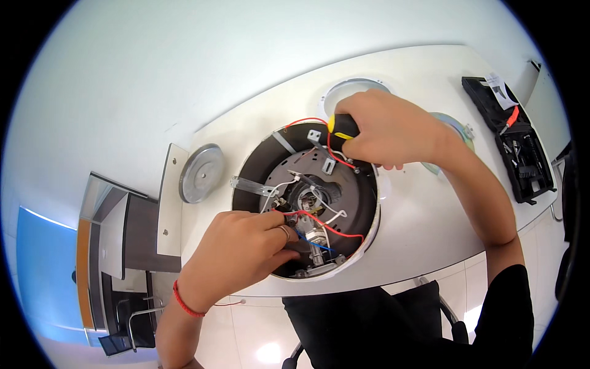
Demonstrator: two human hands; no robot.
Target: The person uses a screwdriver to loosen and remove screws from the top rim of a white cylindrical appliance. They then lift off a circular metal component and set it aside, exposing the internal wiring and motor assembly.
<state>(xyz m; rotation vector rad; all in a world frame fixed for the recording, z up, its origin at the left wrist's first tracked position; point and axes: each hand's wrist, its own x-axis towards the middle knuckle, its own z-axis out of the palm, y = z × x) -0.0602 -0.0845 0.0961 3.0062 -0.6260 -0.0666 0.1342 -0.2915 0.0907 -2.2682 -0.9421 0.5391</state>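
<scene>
An upturned round appliance housing (246, 169) lies open, its dark inside showing a metal base, brackets and loose wires. My right hand (393, 129) is closed around a black and yellow screwdriver handle (344, 126) above the housing's far right rim; the shaft is not visible. A red wire (332, 229) arcs across the near part of the interior. My left hand (243, 249) reaches over the near left rim, fingers curled among the wires beside a white connector part (316, 237). Its fingertips are partly hidden, and what they grip cannot be made out.
A round metal lid (201, 173) lies at the table's left. Behind the housing is a pale metal ring (353, 86); a round plate (452, 123) lies partly behind my right wrist. An open black tool case (522, 147) sits at the right edge of the white table (424, 227).
</scene>
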